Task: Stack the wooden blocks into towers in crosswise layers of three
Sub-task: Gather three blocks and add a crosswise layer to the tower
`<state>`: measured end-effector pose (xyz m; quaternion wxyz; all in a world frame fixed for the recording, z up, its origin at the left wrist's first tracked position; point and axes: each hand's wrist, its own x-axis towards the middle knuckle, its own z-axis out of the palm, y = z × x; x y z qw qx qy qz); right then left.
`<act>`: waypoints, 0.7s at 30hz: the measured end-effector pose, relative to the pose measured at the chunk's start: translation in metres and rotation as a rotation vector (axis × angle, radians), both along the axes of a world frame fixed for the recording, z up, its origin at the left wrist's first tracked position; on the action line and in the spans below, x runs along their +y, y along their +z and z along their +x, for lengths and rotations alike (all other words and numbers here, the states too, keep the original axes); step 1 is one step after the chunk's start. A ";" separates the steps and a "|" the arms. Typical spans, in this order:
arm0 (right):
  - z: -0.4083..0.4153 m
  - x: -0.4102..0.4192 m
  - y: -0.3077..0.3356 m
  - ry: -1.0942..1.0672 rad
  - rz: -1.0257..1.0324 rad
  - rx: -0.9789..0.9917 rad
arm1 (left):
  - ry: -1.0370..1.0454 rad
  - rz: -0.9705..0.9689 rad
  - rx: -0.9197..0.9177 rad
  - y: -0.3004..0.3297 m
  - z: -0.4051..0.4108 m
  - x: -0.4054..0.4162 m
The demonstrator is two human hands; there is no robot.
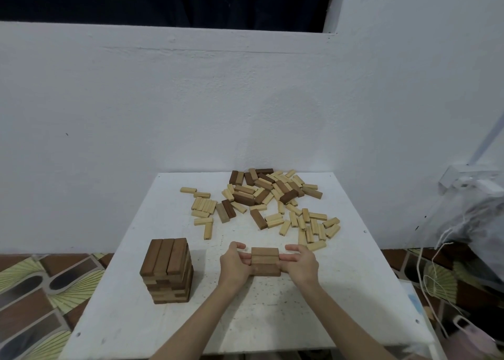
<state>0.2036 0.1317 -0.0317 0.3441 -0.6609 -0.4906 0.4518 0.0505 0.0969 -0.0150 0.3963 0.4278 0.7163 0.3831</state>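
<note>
Filling most of the upper view is a pale wall (191, 100), and against its foot stands a white square desk (131, 318) over a patterned tiled floor (32, 291); on the right, beside the desk, sits a bundled clear plastic bag (474, 223) with white cord trailing down; across the far half of the desk lies a loose heap of wooden blocks (270, 196), pale and dark ones mixed, some piled on each other and others scattered singly toward the left and right edges of the heap; near the desk's left side stands a finished tower (167, 271) of dark blocks, its top layer showing three blocks side by side running away from the viewer, the layers beneath set crosswise; just right of centre, near the front, a low new stack (265, 261) of dark blocks rests on the desk, well apart from the tower; the left hand (236, 267) presses against its left end and the right hand (298, 264) against its right end, fingers (289, 257) held straight and close together along the block ends, thumbs raised above, squeezing the stack between them.
</note>
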 end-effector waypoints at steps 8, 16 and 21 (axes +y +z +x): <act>0.004 0.002 0.005 0.012 -0.015 0.005 | -0.037 -0.061 -0.033 0.002 -0.007 0.005; -0.002 -0.001 0.003 0.018 0.011 -0.043 | -0.047 -0.077 -0.004 0.002 -0.005 0.006; -0.001 -0.001 0.004 0.016 0.007 -0.036 | -0.018 -0.069 0.002 0.001 -0.004 0.006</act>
